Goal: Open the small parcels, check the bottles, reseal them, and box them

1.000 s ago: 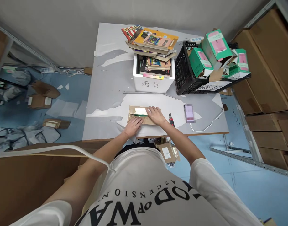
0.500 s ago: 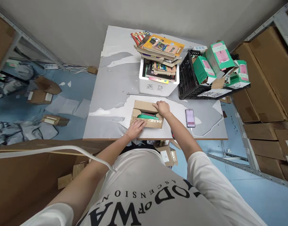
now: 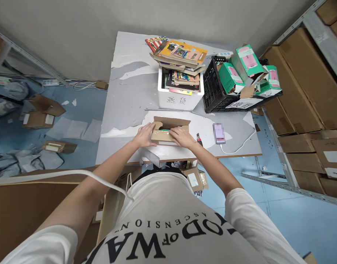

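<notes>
A small cardboard box (image 3: 160, 136) with raised flaps lies near the front edge of the table. Its far flap stands up, and a strip of a green item (image 3: 164, 129) shows inside; most of that item is hidden. At the box's left end, my left hand (image 3: 145, 135) grips the side with fingers on the upper edge and thumb lower down. My right hand (image 3: 182, 136) is closed over the near flap toward the right, fingertips at the opening. A red and black box cutter (image 3: 199, 139) lies just right of my right wrist.
A phone (image 3: 219, 133) on a white cable lies to the right. Behind the box stand a white bin (image 3: 179, 101) piled with books and a black crate (image 3: 212, 91) of green boxes. Cartons (image 3: 303, 84) fill the right-hand shelf; a white hose (image 3: 83, 174) crosses my left arm.
My left hand has gone from the box's near side to its left end. My right hand has come from the far right corner onto the near flap, which now covers more of the green item.
</notes>
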A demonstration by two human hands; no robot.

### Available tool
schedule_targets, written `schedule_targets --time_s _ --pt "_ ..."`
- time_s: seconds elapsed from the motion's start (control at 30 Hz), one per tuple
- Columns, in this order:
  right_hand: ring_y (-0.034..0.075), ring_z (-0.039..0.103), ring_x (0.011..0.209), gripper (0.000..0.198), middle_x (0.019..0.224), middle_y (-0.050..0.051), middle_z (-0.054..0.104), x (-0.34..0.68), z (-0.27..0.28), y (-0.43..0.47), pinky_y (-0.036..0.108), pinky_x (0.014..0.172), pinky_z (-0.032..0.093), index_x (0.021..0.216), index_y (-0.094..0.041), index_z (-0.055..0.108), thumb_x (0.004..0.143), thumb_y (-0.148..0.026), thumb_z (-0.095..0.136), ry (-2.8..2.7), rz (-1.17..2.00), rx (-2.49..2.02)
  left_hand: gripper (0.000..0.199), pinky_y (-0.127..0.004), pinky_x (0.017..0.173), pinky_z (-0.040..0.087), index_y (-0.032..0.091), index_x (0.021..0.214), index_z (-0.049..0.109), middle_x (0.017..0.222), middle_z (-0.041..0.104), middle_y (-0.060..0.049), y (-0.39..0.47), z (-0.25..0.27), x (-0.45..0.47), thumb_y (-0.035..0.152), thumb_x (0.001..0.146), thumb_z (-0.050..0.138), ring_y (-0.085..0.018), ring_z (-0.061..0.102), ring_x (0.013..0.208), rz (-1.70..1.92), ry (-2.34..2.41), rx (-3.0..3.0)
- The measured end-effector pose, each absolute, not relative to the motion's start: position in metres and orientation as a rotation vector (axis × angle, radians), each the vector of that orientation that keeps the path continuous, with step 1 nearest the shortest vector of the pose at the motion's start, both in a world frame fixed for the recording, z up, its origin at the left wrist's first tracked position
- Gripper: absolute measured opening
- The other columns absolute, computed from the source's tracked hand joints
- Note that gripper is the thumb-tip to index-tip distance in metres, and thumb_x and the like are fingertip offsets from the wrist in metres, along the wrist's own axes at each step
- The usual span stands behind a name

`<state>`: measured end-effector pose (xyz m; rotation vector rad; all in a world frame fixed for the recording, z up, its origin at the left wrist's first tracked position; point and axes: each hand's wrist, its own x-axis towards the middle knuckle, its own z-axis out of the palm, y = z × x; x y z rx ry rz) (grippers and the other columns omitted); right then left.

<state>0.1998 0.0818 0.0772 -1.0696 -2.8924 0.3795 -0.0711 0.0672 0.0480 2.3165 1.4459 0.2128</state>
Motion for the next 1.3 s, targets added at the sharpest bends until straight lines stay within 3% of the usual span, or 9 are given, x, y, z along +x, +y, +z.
schedule_targets --time_s 0.13,0.37,0.47,0.67,0.77,0.9,1.0,1.13,1.3 --pt "0.031 0.048 0.118 0.071 0.125 0.020 0.053 0.179 0.081 0.077 0.044 0.100 0.037 0.140 -0.008 0.036 0.083 -0.040 0.064 -2.855 0.497 -1.465 0.109 -0.043 0.110 0.033 0.010 0.144 0.027 0.145 0.036 -0.022 0.084 0.035 -0.088 0.051 0.058 0.079 -0.033 0.036 0.135 0.324 1.240 2.330" --pt "0.023 0.058 0.099 0.025 0.111 0.010 0.060 0.159 0.089 0.061 0.034 0.080 0.045 0.114 -0.019 0.053 0.089 -0.024 0.054 -2.889 0.372 -1.665 0.097 -0.042 0.110 0.036 0.013 0.139 0.037 0.142 0.037 -0.019 0.085 0.027 -0.087 0.047 0.059 0.079 -0.033 0.038 0.133 0.340 1.215 2.325" --pt "0.025 0.057 0.101 0.029 0.111 0.014 0.063 0.161 0.085 0.039 0.036 0.081 0.043 0.112 -0.018 0.056 0.095 -0.015 0.033 -2.908 0.185 -1.618 0.096 -0.041 0.109 0.037 0.013 0.139 0.036 0.142 0.036 -0.018 0.088 0.026 -0.088 0.045 0.059 0.079 -0.033 0.038 0.133 0.341 1.254 2.305" --pt "0.028 0.029 0.139 0.049 0.151 0.017 0.033 0.173 0.047 -0.008 0.043 0.109 0.026 0.142 -0.009 0.037 0.093 -0.012 0.031 -2.875 0.169 -1.419 0.086 -0.037 0.109 0.037 0.011 0.139 0.036 0.141 0.037 -0.018 0.089 0.030 -0.086 0.037 0.066 0.072 -0.030 0.039 0.133 0.331 1.215 2.333" --pt "0.029 0.020 0.144 0.059 0.156 0.016 0.022 0.174 0.030 -0.023 0.045 0.114 0.017 0.147 -0.006 0.028 0.090 -0.017 0.040 -2.837 0.263 -1.452 0.086 -0.037 0.109 0.037 0.009 0.140 0.033 0.142 0.036 -0.019 0.084 0.034 -0.084 0.036 0.067 0.070 -0.030 0.038 0.134 0.289 1.209 2.354" --pt "0.029 0.017 0.145 0.062 0.156 0.017 0.020 0.176 0.034 -0.024 0.046 0.115 0.018 0.147 -0.005 0.027 0.089 -0.020 0.042 -2.784 0.413 -1.435 0.093 -0.039 0.110 0.034 0.007 0.143 0.028 0.145 0.032 -0.021 0.079 0.045 -0.087 0.034 0.064 0.069 -0.032 0.034 0.136 0.147 1.206 2.432" --pt "0.026 0.030 0.140 0.055 0.151 0.016 0.034 0.182 0.053 -0.011 0.042 0.113 0.027 0.142 -0.008 0.039 0.088 -0.014 0.038 -2.724 0.580 -1.444 0.092 -0.044 0.110 0.030 0.007 0.141 0.033 0.146 0.034 -0.021 0.080 0.059 -0.087 0.035 0.062 0.068 -0.036 0.030 0.137 0.013 1.210 2.512" --pt "0.021 0.054 0.118 0.049 0.131 0.012 0.057 0.188 0.085 0.028 0.032 0.098 0.042 0.131 -0.016 0.053 0.086 -0.006 0.036 -2.723 0.683 -1.547 0.053 -0.044 0.104 0.034 0.014 0.122 0.057 0.129 0.053 -0.014 0.081 0.082 -0.068 0.040 0.076 0.055 -0.031 0.046 0.124 0.043 1.293 2.551" --pt "0.028 0.058 0.107 0.035 0.117 0.015 0.062 0.176 0.107 0.076 0.036 0.088 0.044 0.117 -0.014 0.060 0.083 -0.017 0.054 -3.063 0.462 -1.471 0.033 -0.048 0.099 0.032 0.017 0.097 0.067 0.106 0.063 -0.013 0.071 0.104 -0.027 0.042 0.080 0.056 -0.031 0.053 0.108 0.047 1.535 2.614"
